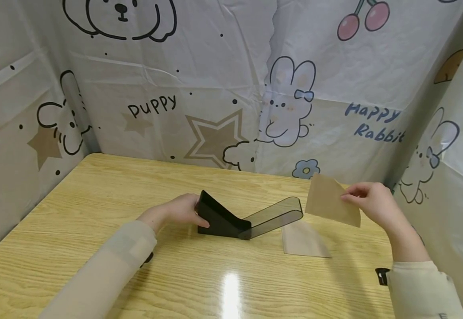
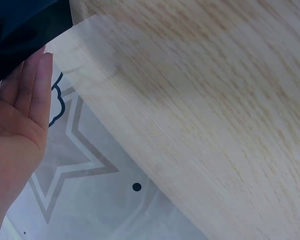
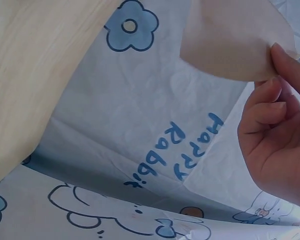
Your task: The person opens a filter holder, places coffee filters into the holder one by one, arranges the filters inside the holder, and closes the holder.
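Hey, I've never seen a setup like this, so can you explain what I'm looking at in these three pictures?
There's no robot here, just a person's two bare hands. The widest picture comes from a camera worn on the head, looking forward and down. The other two come from cameras on the wrists, one each, watching that hand's work.

The left hand grips a black holder, whose see-through flap points toward the right hand. That hand pinches a thin brown sheet, perhaps paper, above the table. Another sheet lies on the wood-grain table. Behind stands a pale backdrop printed with cartoon animals.
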A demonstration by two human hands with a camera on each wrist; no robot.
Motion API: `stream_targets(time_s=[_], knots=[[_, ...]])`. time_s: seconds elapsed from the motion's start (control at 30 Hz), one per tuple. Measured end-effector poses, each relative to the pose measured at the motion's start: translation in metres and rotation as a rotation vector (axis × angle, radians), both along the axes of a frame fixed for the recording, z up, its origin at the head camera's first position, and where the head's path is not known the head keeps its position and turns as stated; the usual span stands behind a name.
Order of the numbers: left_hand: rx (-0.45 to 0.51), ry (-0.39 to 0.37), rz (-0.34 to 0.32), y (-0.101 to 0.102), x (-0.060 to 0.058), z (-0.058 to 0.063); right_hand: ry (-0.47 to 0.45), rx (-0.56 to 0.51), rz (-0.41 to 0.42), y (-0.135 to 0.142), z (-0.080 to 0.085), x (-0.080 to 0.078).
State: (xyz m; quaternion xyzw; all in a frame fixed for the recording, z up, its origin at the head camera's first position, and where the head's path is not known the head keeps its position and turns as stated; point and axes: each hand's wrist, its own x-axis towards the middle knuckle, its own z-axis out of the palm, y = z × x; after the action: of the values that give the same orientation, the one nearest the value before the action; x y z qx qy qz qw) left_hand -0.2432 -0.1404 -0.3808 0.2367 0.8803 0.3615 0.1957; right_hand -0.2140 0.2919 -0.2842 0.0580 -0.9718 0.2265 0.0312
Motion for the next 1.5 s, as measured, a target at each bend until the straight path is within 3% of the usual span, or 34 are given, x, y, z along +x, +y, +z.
stream_targets(time_s=[0.87, 1.5], knots=[[-0.004, -0.002, 0.004, 0.001, -0.001, 0.002, 0.128, -0.052, 0.006, -0.05, 0.046, 0.009], [0.0, 0.01, -0.008, 0.0, 0.0, 0.001, 0.124, -0.122, 0.139, -0.11, 0.049, 0.003]])
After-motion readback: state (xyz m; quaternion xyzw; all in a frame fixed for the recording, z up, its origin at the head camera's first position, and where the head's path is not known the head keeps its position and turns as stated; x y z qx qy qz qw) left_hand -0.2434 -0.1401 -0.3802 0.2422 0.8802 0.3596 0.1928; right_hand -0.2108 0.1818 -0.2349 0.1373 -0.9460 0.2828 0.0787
